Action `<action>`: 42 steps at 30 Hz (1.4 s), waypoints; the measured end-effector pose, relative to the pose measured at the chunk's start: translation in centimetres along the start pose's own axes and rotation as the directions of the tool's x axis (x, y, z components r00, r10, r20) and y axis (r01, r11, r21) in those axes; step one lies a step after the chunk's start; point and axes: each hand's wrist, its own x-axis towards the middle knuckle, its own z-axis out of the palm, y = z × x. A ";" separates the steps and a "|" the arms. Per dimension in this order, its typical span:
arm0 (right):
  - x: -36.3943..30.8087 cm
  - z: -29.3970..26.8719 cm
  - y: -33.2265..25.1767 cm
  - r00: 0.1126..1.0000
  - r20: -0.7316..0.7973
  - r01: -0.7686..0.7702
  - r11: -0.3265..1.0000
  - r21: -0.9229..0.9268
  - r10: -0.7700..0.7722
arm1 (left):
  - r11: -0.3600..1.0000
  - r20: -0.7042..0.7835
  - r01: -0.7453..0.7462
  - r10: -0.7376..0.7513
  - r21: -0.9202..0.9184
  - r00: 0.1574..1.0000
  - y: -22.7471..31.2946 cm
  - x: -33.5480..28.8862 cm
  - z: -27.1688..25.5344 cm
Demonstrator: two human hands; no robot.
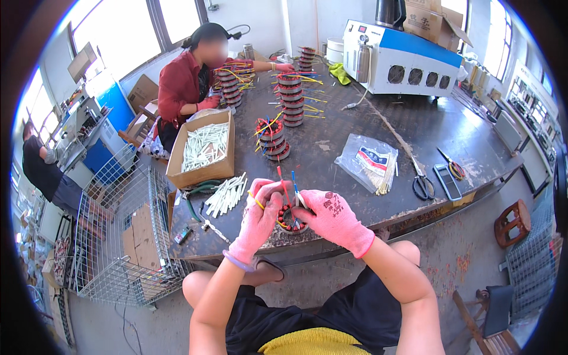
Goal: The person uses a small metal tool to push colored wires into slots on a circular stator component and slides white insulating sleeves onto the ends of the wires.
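Note:
Both my hands wear pink gloves and meet over a small ring-shaped stator (292,226) with red windings at the table's near edge. My left hand (258,218) has its fingers closed around a red wire (280,174) that points upward. A yellow wire (256,200) lies across those fingers. Fingertips of my right hand (336,219) pinch a blue wire (293,177) beside a short pale piece, perhaps a sleeve. My fingers hide part of the stator and the exact grip. Loose white sleeves (227,195) lie in a pile left of my left hand.
A cardboard box (201,168) of white sleeves stands left. Stacked stators (273,142) rise beyond my hands. To the right lie a plastic bag (368,163), scissors (422,186), a phone (447,182) and pliers (454,168). A co-worker (183,83) sits across the table near a blue-white machine (402,59).

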 end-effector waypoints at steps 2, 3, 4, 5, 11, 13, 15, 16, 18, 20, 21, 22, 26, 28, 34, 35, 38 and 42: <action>-0.6 1.4 1.3 0.999 0.012 0.030 0.999 -0.028 -0.029 | 0.997 0.019 0.011 -0.012 0.073 1.000 1.0 0.4 0.2; -0.9 1.9 1.7 0.999 -0.017 0.047 0.999 -0.015 -0.047 | 0.987 0.034 0.021 -0.027 0.161 0.999 2.3 0.9 0.2; -1.2 2.4 2.1 0.999 -0.011 0.041 0.999 -0.001 -0.041 | 0.969 0.048 0.029 -0.043 0.245 0.998 2.9 1.0 0.4; -1.5 2.9 2.4 0.999 -0.006 0.034 0.999 0.013 -0.034 | 0.987 -0.008 0.033 -0.032 0.159 0.999 2.0 0.8 0.9; -3.8 5.1 1.4 0.995 -0.079 -0.048 0.990 0.135 0.059 | 0.911 -0.322 0.156 -0.288 -0.381 0.902 0.1 -1.5 1.2; -4.8 6.3 1.9 0.990 -0.139 0.016 0.991 0.132 0.003 | 0.910 -0.364 0.128 -0.283 -0.395 0.888 -0.4 -1.8 1.0; -5.2 7.3 2.5 0.992 -0.120 0.034 0.999 0.035 -0.030 | 0.908 -0.361 0.101 -0.262 -0.408 0.895 -0.5 -1.9 1.8; -5.2 7.8 2.9 0.993 -0.110 0.043 0.999 -0.015 -0.044 | 0.906 -0.360 0.087 -0.251 -0.415 0.899 -0.5 -1.8 2.1; -4.5 8.7 3.4 0.989 -0.142 0.035 0.999 -0.028 -0.038 | 0.915 -0.295 0.060 -0.189 -0.398 0.937 -0.4 -2.0 2.1; -3.8 8.9 3.4 0.992 -0.125 -0.021 0.999 -0.047 0.015 | 0.923 -0.262 0.067 -0.176 -0.379 0.949 -0.5 -2.5 1.8; -3.6 9.1 3.4 0.992 -0.126 -0.025 0.998 -0.059 0.017 | 0.930 -0.246 0.087 -0.184 -0.357 0.952 -0.1 -2.8 1.4; -3.4 9.1 3.3 0.992 -0.122 -0.030 0.998 -0.051 0.023 | 0.915 -0.191 0.074 -0.161 -0.397 0.968 -0.7 -3.0 0.9; -3.2 9.1 3.4 0.991 -0.112 -0.070 0.998 -0.005 0.069 | 0.910 -0.164 0.057 -0.136 -0.410 0.977 -1.6 -3.1 0.3; -3.1 9.0 3.5 0.990 -0.095 -0.104 0.994 0.022 0.106 | 0.900 -0.212 0.115 -0.221 -0.420 0.952 -1.3 -2.9 0.5; -2.1 7.8 3.0 0.981 0.051 -0.188 0.982 0.020 0.187 | 0.916 -0.049 0.214 -0.245 -0.339 0.968 -0.2 -2.5 0.2; -1.9 7.6 2.9 0.980 0.055 -0.193 0.981 0.031 0.191 | 0.934 -0.025 0.259 -0.274 -0.247 0.961 0.4 -1.9 0.3; -1.4 6.5 3.6 0.984 0.101 -0.149 0.989 -0.007 0.149 | 0.887 0.026 0.387 -0.393 -0.251 0.919 0.0 -0.7 0.5; -0.7 4.3 5.3 0.961 0.178 -0.217 0.976 -0.004 0.214 | 0.923 0.024 0.329 -0.331 -0.200 0.943 0.3 1.5 3.2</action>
